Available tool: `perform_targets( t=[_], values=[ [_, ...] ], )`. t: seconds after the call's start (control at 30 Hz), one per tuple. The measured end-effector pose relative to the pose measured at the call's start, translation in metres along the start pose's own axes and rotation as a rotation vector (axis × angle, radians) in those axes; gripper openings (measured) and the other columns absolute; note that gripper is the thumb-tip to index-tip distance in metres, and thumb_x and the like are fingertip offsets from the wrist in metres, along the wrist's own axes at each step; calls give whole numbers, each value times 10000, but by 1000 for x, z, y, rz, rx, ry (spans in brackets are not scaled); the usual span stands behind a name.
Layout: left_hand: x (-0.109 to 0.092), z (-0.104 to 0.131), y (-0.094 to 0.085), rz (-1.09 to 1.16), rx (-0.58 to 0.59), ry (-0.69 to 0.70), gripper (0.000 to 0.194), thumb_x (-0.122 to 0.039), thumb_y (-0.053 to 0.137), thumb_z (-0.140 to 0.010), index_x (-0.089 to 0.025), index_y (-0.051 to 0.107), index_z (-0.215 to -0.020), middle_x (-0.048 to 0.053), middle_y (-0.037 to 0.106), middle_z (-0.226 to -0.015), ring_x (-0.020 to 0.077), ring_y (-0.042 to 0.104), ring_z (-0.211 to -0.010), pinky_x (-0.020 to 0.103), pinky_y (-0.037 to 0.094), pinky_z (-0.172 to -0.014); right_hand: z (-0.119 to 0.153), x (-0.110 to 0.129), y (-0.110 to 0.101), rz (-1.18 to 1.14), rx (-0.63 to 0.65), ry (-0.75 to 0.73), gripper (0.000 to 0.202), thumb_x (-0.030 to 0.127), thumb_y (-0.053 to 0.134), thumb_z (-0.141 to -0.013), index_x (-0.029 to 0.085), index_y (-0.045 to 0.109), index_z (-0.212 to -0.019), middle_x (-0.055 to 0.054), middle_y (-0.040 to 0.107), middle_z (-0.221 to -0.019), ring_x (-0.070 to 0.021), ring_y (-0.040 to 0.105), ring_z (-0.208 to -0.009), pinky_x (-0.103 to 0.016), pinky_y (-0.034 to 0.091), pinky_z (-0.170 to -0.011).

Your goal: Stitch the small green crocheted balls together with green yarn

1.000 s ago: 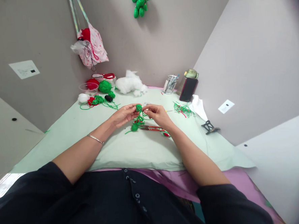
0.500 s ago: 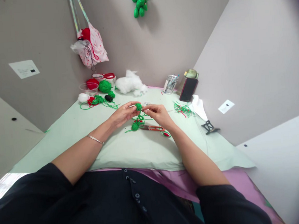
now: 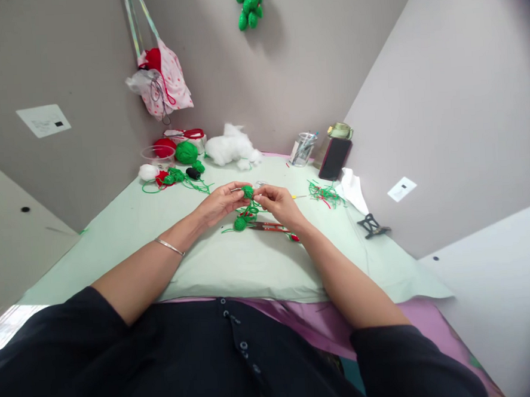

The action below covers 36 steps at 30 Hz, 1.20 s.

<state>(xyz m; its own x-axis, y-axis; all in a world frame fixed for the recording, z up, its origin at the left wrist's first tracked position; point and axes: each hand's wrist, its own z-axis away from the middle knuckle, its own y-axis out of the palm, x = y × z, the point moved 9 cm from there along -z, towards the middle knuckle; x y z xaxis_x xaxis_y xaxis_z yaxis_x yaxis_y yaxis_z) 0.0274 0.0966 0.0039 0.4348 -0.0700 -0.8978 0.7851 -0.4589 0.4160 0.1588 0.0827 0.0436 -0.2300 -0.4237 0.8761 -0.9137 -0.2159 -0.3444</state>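
A small green yarn piece sits at the middle of the frame, rounded and bright, its texture knobbly like knit or crochet; finer stitches are too small to make out. The left hand grasps it between thumb and fingers. The right hand has its thumb and forefinger drawn close at the piece's right edge — what they grip, if anything, I cannot tell. A thin yellow stick shows just right of that hand.

Just below the hands lie a green ball, tangled green strands and orange-handled snips, partly behind the right forearm. The table wears a pale green cover, creased along its near edge. Toward its far left are a red yarn ball, a green yarn ball and a clear tub; white stuffing is heaped at center back. Right of center stand a clear cup and a dark phone, with yarn scraps in front.

Grey walls meet behind — a pink-dotted bag hangs upper left, and a green cluster hangs at the top.
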Motion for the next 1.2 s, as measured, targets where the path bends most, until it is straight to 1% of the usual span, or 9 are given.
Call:
perform_targets(
  t=[0.23, 0.43, 0.57, 0.7, 0.8, 0.93, 1.0, 1.07, 1.2],
  values=[
    [-2, 3, 5, -45, -6, 10, 386, -292, 870, -738, -157, 712, -1063, 54, 738, -971, 150, 691, -861, 322, 535, -917, 2, -1, 3, -2, -8, 10, 232, 417, 645, -809, 189, 598, -803, 50, 492, -588, -105, 422, -560, -267, 337, -564],
    [-1, 5, 11, -106, -11, 4, 393, -353, 874, -729, -164, 698, -1025, 53, 743, -915, 167, 702, -856, 328, 524, -898, 8, 7, 7, -87, -20, 11, 177, 341, 587, -853, 243, 449, -902, 34, 619, -699, -134, 564, -595, -276, 447, -595],
    [2, 5, 8, -159, -37, -6, 378, -372, 876, -719, -165, 707, -987, 53, 744, -924, 169, 698, -864, 334, 523, -896, 12, 12, 8, 150, -46, -57, 114, 351, 546, -929, 252, 497, -958, 25, 634, -697, -152, 590, -625, -287, 451, -638],
    [6, 4, 8, -187, -32, -32, 412, -368, 900, -680, -160, 707, -978, 48, 731, -928, 160, 693, -858, 331, 526, -882, 10, 21, -1, 303, -137, -142, 114, 322, 612, -901, 230, 594, -835, -11, 647, -751, -140, 555, -644, -285, 438, -658],
    [10, 4, 8, -193, -25, -79, 449, -389, 905, -672, -164, 700, -1002, 39, 720, -927, 167, 706, -858, 356, 532, -908, 7, 28, -21, 87, -237, -166, 209, 404, 685, -851, 212, 608, -817, -31, 674, -869, -114, 539, -623, -264, 420, -582],
    [14, 5, 10, -207, 18, -131, 468, -426, 895, -685, -171, 687, -1018, 47, 723, -946, 188, 723, -875, 367, 540, -912, 0, 14, -35, -365, -189, 21, 377, 547, 705, -821, 227, 507, -853, 16, 658, -731, -80, 468, -464, -220, 296, -419],
    [15, 5, 12, -210, 44, -147, 480, -440, 896, -679, -170, 677, -1011, 43, 719, -931, 201, 733, -877, 358, 544, -895, -2, 12, -41, -479, -175, 64, 399, 523, 746, -797, 227, 480, -827, 59, 584, -621, -61, 400, -414, -205, 265, -397],
    [15, 4, 14, -215, 65, -151, 491, -449, 898, -673, -172, 671, -1009, 29, 706, -910, 204, 741, -857, 338, 545, -863, -2, 14, -51, -551, -232, 54, 370, 458, 755, -811, 225, 468, -808, 95, 481, -560, -44, 322, -395, -193, 245, -390],
    [13, 4, 15, -214, 87, -140, 470, -448, 877, -706, -169, 668, -1021, 29, 693, -908, 203, 741, -842, 317, 538, -815, -1, 16, -63, -598, -321, 35, 311, 381, 705, -873, 226, 446, -801, 110, 366, -553, -39, 248, -405, -179, 243, -399]
  ],
)
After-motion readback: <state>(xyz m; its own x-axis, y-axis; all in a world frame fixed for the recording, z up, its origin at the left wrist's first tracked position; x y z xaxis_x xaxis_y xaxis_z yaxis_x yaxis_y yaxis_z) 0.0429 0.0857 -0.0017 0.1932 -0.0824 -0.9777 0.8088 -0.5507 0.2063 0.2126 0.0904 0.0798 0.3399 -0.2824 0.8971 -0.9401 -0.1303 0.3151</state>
